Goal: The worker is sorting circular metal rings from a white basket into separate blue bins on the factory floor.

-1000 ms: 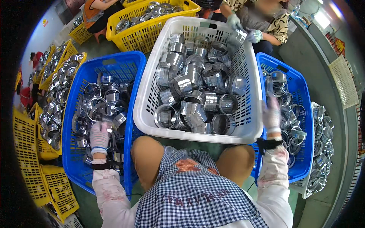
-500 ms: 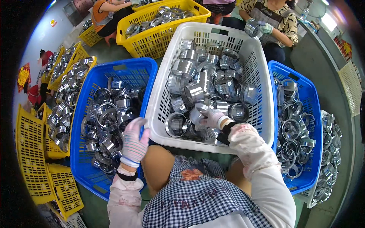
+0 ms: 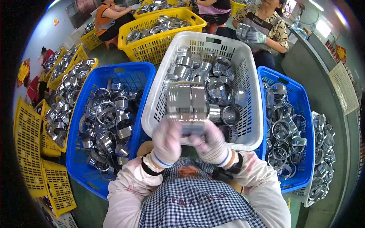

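Observation:
Both my gloved hands are together over the near side of a white basket (image 3: 147,110). Between them they hold up a wide, shiny metal ring (image 3: 179,100), blurred by motion. A vertical line divides its surface, and I cannot tell whether it is one ring or two side by side. My left hand (image 3: 167,142) grips its lower left, with the fingers partly smeared. At the lower right, my right hand (image 3: 211,146) closes on it. Behind and below, many loose metal rings (image 3: 217,91) lie heaped in the white basket.
A blue basket (image 3: 72,152) of rings stands at the left, another blue basket (image 3: 310,133) at the right. Beyond are a yellow basket (image 3: 161,42) of rings and a co-worker (image 3: 262,26) holding rings. Stacked yellow crates (image 3: 28,152) stand far left, a grey counter (image 3: 315,64) right.
My left hand has come from over the left blue basket to the middle. My right hand has lifted out of the white basket, and both now hold the metal ring.

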### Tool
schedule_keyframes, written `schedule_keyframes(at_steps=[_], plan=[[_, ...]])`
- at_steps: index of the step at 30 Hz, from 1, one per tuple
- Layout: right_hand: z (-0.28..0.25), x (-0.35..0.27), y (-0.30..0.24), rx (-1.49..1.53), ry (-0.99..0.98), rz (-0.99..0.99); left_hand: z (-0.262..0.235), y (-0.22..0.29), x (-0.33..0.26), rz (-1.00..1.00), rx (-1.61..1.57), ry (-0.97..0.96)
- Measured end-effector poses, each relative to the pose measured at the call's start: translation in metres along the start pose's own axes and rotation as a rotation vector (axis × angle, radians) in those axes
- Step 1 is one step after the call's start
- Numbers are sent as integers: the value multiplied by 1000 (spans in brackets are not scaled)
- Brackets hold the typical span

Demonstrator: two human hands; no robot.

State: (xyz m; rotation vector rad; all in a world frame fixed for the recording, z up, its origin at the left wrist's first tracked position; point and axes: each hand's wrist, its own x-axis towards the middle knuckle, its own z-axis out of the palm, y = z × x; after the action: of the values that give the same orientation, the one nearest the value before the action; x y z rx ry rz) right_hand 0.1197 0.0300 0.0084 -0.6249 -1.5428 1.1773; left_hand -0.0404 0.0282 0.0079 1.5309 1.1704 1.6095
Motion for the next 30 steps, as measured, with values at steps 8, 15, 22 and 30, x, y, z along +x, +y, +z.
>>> schedule_keyframes(at_steps=[8, 15, 22, 30], plan=[[-27, 21, -35, 770, 105, 592, -13, 0, -11, 523, 617, -341], [-28, 0, -10, 511, -161, 417, 0, 12, -9, 112, 145, -164], [-52, -8, -16, -79, -126, 326, -10, -13, -6, 348, 304, -9], [-213, -75, 16, -594, 634, 326, -126, -55, 97, -248, -541, 495]])
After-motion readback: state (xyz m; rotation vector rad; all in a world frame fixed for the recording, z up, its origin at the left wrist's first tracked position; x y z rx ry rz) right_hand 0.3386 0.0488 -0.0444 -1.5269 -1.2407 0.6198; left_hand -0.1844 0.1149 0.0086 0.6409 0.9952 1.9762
